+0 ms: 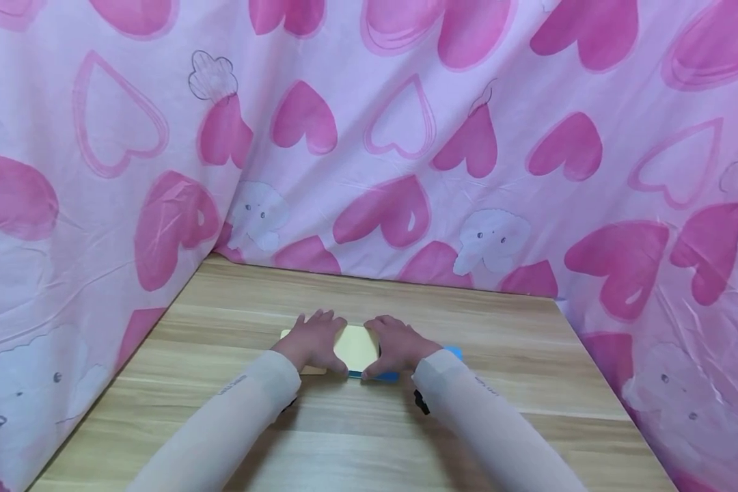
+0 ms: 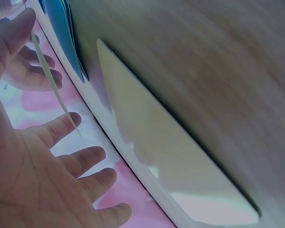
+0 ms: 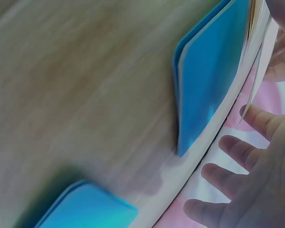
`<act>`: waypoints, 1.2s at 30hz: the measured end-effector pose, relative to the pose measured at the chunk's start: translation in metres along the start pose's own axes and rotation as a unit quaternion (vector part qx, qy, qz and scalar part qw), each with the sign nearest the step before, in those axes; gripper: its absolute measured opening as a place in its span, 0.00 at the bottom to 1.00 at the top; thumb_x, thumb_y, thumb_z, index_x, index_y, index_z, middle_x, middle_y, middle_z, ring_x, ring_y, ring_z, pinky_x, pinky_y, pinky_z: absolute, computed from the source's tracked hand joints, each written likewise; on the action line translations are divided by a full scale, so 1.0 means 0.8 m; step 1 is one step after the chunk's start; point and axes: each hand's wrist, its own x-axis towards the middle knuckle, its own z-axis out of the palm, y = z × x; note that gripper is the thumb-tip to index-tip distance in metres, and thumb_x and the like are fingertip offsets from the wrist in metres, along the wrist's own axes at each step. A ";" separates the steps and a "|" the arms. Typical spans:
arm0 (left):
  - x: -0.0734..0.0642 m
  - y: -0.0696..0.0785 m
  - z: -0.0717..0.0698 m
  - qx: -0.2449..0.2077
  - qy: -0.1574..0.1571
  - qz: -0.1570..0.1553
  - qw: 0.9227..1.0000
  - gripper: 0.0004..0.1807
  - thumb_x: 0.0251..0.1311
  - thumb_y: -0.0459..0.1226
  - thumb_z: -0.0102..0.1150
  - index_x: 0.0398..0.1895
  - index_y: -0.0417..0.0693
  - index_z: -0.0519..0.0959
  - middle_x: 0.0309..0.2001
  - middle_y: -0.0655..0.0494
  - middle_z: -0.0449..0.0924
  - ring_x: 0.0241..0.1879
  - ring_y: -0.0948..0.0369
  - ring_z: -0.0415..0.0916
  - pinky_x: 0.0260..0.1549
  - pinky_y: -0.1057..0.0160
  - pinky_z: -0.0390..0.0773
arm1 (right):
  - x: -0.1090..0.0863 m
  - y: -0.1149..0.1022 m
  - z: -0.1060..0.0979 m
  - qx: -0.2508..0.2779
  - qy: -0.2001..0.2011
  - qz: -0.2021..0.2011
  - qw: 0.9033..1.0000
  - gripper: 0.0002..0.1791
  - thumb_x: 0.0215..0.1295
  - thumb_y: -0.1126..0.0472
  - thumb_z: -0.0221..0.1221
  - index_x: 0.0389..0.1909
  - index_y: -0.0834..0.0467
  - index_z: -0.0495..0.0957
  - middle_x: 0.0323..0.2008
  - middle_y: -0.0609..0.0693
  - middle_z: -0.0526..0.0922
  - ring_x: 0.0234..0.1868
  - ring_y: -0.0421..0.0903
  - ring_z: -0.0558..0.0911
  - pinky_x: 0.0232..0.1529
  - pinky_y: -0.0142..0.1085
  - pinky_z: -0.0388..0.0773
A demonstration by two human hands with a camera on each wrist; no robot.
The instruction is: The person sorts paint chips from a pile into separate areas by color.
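A thin, pale yellow card (image 1: 355, 348) spans the gap between my two hands, raised above the table. My left hand (image 1: 312, 342) pinches its left edge between thumb and index finger, the other fingers spread. On the opposite edge, my right hand (image 1: 398, 344) holds it the same way. In the left wrist view the card (image 2: 52, 83) appears nearly edge-on. Below it lies a blue booklet-like stack (image 3: 209, 76) with rounded corners and several layers. Another flat pale yellow piece (image 2: 156, 137) rests on the table under my left hand, partly hidden by it in the head view.
A second blue piece (image 1: 453, 352) lies on the wooden table (image 1: 357, 437) beside my right wrist. Pink heart-patterned cloth (image 1: 381, 150) hangs along the table's back and both sides. Dark wrist straps (image 1: 421, 402) show under the pale sleeves.
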 end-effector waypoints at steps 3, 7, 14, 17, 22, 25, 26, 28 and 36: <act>-0.006 -0.007 -0.002 -0.002 0.005 -0.005 1.000 0.58 0.42 0.58 0.82 0.78 0.50 0.68 0.81 0.40 0.60 0.82 0.38 0.51 0.78 0.29 0.46 | 0.003 -0.007 0.002 0.002 0.000 -0.007 1.000 0.59 0.45 0.35 0.80 0.78 0.51 0.66 0.74 0.52 0.69 0.73 0.53 0.69 0.75 0.65 0.62; -0.014 -0.018 -0.003 -0.006 0.008 -0.011 1.000 0.58 0.40 0.58 0.83 0.77 0.50 0.68 0.81 0.38 0.59 0.82 0.37 0.51 0.77 0.27 0.47 | 0.009 -0.016 0.007 -0.003 0.000 -0.014 1.000 0.59 0.45 0.34 0.80 0.77 0.51 0.66 0.74 0.52 0.70 0.73 0.53 0.70 0.74 0.66 0.63; -0.023 -0.031 -0.007 -0.006 0.008 -0.023 1.000 0.59 0.40 0.58 0.82 0.78 0.50 0.68 0.81 0.37 0.59 0.82 0.37 0.50 0.77 0.27 0.46 | 0.021 -0.030 0.013 -0.036 0.004 -0.017 0.999 0.61 0.44 0.31 0.79 0.79 0.49 0.65 0.76 0.51 0.69 0.77 0.52 0.67 0.75 0.67 0.63; -0.026 -0.035 -0.010 -0.010 0.010 -0.023 1.000 0.59 0.40 0.57 0.83 0.78 0.49 0.68 0.80 0.36 0.59 0.82 0.36 0.50 0.76 0.26 0.46 | 0.024 -0.037 0.013 -0.041 0.006 -0.018 0.999 0.61 0.44 0.31 0.79 0.78 0.49 0.65 0.76 0.51 0.69 0.77 0.52 0.67 0.75 0.67 0.62; -0.028 -0.042 -0.015 -0.007 0.014 -0.025 1.000 0.59 0.40 0.58 0.82 0.77 0.48 0.68 0.80 0.35 0.60 0.81 0.35 0.51 0.75 0.25 0.47 | 0.029 -0.045 0.012 -0.040 0.006 -0.016 0.999 0.61 0.44 0.31 0.79 0.78 0.49 0.66 0.76 0.51 0.69 0.76 0.52 0.68 0.75 0.67 0.62; -0.028 -0.045 -0.017 -0.006 0.015 -0.027 1.000 0.58 0.40 0.58 0.83 0.77 0.48 0.69 0.80 0.35 0.60 0.81 0.34 0.51 0.75 0.25 0.47 | 0.033 -0.047 0.013 -0.047 0.004 -0.016 0.999 0.61 0.44 0.30 0.78 0.78 0.49 0.66 0.75 0.51 0.69 0.75 0.52 0.68 0.75 0.67 0.62; -0.029 -0.046 -0.017 -0.005 0.015 -0.028 0.999 0.58 0.40 0.57 0.83 0.77 0.48 0.69 0.80 0.35 0.60 0.81 0.34 0.51 0.75 0.25 0.47 | 0.035 -0.048 0.014 -0.051 0.004 -0.017 0.999 0.60 0.44 0.30 0.78 0.78 0.48 0.66 0.75 0.50 0.70 0.75 0.51 0.68 0.75 0.66 0.63; -0.031 -0.049 -0.017 -0.006 0.016 -0.028 0.999 0.58 0.39 0.56 0.83 0.76 0.48 0.70 0.79 0.35 0.61 0.81 0.35 0.52 0.75 0.24 0.47 | 0.037 -0.051 0.015 -0.055 0.003 -0.020 0.998 0.60 0.44 0.30 0.78 0.78 0.48 0.66 0.75 0.50 0.70 0.75 0.51 0.69 0.75 0.66 0.63; -0.040 -0.061 -0.019 -0.009 0.018 -0.042 0.999 0.57 0.39 0.54 0.83 0.76 0.48 0.70 0.79 0.35 0.61 0.80 0.34 0.53 0.74 0.24 0.47 | 0.047 -0.064 0.017 -0.053 -0.006 -0.022 0.998 0.60 0.45 0.29 0.77 0.79 0.47 0.65 0.75 0.49 0.69 0.76 0.50 0.67 0.76 0.64 0.62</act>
